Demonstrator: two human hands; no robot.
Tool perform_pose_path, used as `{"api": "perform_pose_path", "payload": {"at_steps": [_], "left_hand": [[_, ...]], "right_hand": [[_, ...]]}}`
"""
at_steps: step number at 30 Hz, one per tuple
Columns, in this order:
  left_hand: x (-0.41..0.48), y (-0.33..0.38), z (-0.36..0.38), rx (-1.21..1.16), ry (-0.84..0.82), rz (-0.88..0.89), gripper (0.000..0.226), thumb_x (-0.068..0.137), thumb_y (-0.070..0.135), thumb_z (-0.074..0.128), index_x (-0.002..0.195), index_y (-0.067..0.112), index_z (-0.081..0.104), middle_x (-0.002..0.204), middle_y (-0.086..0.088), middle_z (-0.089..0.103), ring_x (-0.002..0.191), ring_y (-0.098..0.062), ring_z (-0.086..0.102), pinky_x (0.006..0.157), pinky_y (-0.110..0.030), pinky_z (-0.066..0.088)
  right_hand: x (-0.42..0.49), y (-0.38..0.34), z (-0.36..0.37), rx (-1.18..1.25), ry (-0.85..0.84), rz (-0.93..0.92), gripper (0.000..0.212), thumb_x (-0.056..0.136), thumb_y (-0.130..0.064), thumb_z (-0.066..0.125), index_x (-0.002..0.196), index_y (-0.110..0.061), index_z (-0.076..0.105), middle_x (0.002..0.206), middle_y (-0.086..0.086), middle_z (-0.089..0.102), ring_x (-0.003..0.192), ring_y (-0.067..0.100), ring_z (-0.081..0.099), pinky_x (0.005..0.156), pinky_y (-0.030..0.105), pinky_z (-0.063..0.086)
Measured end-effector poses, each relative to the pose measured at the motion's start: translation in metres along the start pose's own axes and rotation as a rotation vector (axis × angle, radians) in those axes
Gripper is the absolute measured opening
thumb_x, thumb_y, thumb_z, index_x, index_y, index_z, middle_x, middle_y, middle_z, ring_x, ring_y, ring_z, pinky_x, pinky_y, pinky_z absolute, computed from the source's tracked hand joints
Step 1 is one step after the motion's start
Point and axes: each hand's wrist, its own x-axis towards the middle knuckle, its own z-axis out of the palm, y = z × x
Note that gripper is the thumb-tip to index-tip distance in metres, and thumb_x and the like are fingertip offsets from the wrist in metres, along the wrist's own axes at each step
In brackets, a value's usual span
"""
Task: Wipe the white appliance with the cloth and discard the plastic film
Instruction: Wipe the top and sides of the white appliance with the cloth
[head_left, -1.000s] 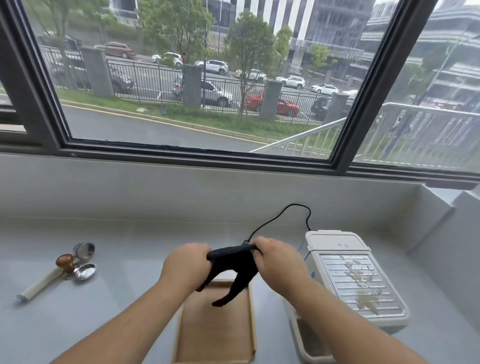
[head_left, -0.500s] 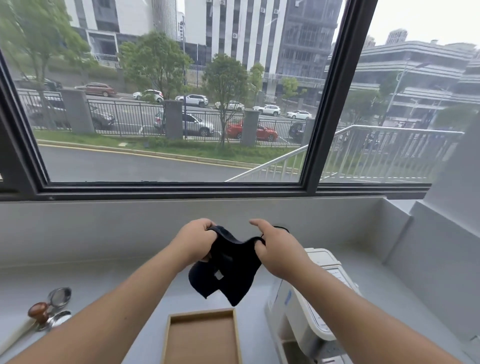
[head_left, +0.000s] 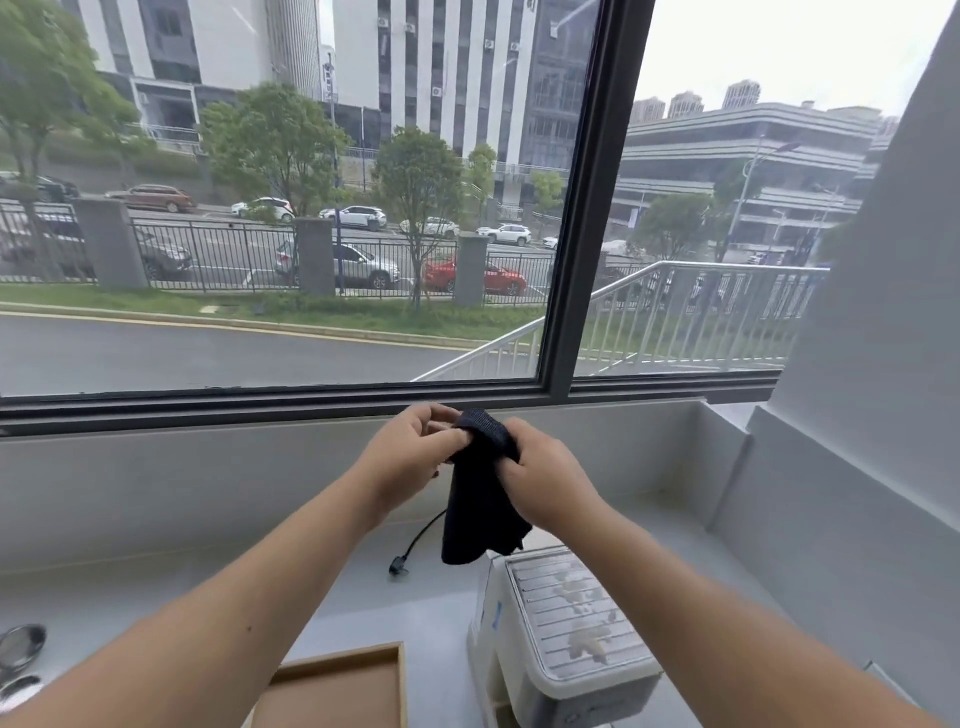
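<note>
Both hands hold a dark cloth (head_left: 480, 506) up in front of the window sill wall. My left hand (head_left: 410, 454) pinches its top edge, and my right hand (head_left: 545, 480) grips it from the right, so the cloth hangs down folded between them. Below it stands the white appliance (head_left: 561, 639) on the grey counter, its slatted top covered by plastic film with whitish patches (head_left: 582, 613). Neither hand touches the appliance.
A black cable with a plug (head_left: 410, 556) lies on the counter (head_left: 389, 608) left of the appliance. A shallow wooden tray (head_left: 343, 691) sits at the bottom centre. Metal spoons (head_left: 21, 654) lie at the far left edge. A grey wall (head_left: 831, 519) rises on the right.
The view has tilted upward. My hands have come closer together and folded the cloth, which now hangs narrower and longer above the appliance.
</note>
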Motion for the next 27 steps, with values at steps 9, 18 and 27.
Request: {"api": "perform_pose_path", "payload": {"at_steps": [9, 18, 27], "left_hand": [[0.010, -0.061, 0.065, 0.657, -0.032, -0.037, 0.095, 0.071, 0.078, 0.060, 0.153, 0.035, 0.040, 0.160, 0.008, 0.044, 0.144, -0.018, 0.046, 0.115, -0.039, 0.041], [0.018, -0.139, 0.128, 0.842, -0.022, -0.083, 0.066, 0.100, 0.056, 0.053, 0.159, 0.035, 0.035, 0.175, 0.002, 0.014, 0.156, -0.024, 0.027, 0.122, -0.039, 0.029], [0.029, -0.169, 0.179, 0.678, 0.149, -0.186, 0.048, 0.109, 0.044, 0.031, 0.154, 0.032, 0.040, 0.175, 0.000, 0.012, 0.149, -0.033, 0.034, 0.117, -0.046, 0.037]], "right_hand": [[0.011, 0.068, -0.049, -0.050, 0.078, 0.016, 0.013, 0.090, -0.032, 0.053, 0.101, -0.035, 0.058, 0.080, -0.009, 0.070, 0.075, 0.018, 0.066, 0.067, 0.042, 0.057], [0.011, 0.140, -0.036, -0.323, -0.090, 0.018, 0.027, 0.093, -0.035, 0.053, 0.114, -0.026, 0.066, 0.104, 0.004, 0.059, 0.107, 0.029, 0.051, 0.086, 0.041, 0.048], [0.016, 0.185, 0.000, -0.359, -0.267, 0.028, 0.035, 0.091, -0.026, 0.052, 0.124, -0.027, 0.063, 0.113, 0.005, 0.060, 0.107, 0.031, 0.056, 0.087, 0.040, 0.051]]}}
